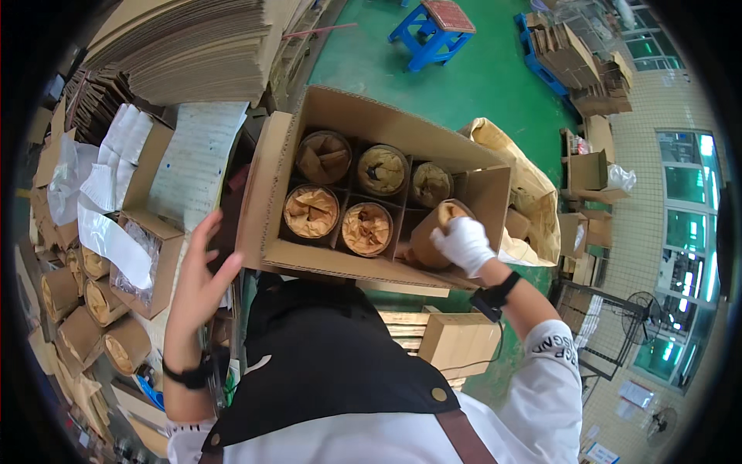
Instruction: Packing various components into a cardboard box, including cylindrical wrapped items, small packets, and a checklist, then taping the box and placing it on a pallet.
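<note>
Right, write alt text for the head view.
A white-gloved right hand grips a tilted brown cylinder at the right end of an open cardboard box holding five upright paper-topped cylinders. The bare left hand is spread at the box's left end.

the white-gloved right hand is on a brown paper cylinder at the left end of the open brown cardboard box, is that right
Not quite: the head view shows the white-gloved right hand on a brown paper cylinder at the right end of the open brown cardboard box, not the left end. The rest of the statement stands.
</note>
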### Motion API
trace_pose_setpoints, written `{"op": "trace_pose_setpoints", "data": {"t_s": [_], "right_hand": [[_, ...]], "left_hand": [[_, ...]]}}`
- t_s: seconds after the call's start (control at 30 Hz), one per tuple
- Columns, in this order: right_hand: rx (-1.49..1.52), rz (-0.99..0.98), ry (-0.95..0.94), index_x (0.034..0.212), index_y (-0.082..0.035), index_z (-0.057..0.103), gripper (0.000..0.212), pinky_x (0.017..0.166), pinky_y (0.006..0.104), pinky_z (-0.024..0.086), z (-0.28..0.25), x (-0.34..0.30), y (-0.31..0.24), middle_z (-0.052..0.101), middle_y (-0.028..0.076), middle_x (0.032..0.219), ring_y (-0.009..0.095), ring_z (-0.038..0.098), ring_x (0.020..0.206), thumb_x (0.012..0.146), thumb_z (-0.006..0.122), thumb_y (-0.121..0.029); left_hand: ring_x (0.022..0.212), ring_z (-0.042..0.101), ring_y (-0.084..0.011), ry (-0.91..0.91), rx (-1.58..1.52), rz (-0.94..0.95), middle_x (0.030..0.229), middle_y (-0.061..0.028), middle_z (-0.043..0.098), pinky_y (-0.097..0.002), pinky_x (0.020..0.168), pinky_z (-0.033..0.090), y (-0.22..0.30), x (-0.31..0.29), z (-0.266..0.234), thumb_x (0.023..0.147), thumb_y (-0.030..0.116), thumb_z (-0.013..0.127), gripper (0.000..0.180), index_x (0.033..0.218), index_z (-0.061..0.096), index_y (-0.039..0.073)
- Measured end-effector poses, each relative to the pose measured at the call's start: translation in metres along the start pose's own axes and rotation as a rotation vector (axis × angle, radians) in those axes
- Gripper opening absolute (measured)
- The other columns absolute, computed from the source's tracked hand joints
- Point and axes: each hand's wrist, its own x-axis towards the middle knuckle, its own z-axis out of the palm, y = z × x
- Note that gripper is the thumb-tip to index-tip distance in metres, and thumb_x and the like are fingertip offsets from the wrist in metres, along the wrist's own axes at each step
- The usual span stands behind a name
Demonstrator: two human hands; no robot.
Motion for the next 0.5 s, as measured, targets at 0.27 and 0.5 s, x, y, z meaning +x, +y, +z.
{"op": "trace_pose_setpoints", "data": {"t_s": [0.27,0.5], "right_hand": [[-0.1,-0.293,-0.338,0.083,-0.002,0.071,0.043,0.075,0.0438,0.053,0.033,0.009,-0.003,0.068,0.019,0.08,0.037,0.067,0.081,0.085,0.059,-0.043],[0.209,0.078,0.697,0.111,-0.004,0.062,0.043,0.078,0.0449,0.052,-0.057,-0.01,0.041,0.067,0.017,0.095,0.036,0.064,0.089,0.082,0.066,-0.036]], "left_hand": [[0.1,0.064,-0.0368,0.035,0.175,-0.046,0.103,-0.0248,0.066,-0.0402,0.088,0.049,-0.005,0.08,0.09,0.089,0.036,0.062,0.054,0.125,0.052,-0.003],[0.093,0.065,-0.0393,0.093,0.312,-0.021,0.099,-0.0266,0.066,-0.0452,0.083,0.05,-0.007,0.101,0.075,0.088,0.032,0.061,0.046,0.116,0.058,-0.004]]}}
